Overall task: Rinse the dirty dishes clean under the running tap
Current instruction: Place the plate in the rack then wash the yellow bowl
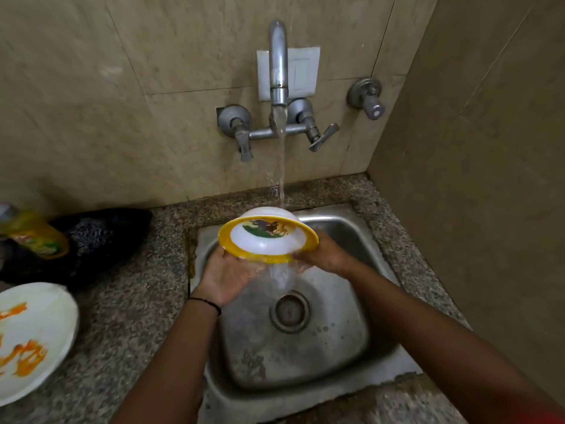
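A white bowl (263,243) with a yellow rim and a printed picture inside is tilted toward me over the steel sink (351,301). Water from the wall tap (278,65) strikes its outer back and pours off the lower rim. My left hand (226,275) holds the lower left rim from beneath. My right hand (324,254) grips the right rim, thumb on the edge. A white plate (36,338) smeared with orange sauce lies on the counter at the left.
A yellow dish-soap bottle (36,237) lies on a dark cloth (101,240) at the back left of the speckled granite counter (128,316). The drain (289,310) is open at the sink's middle. A tiled wall (477,148) closes the right side.
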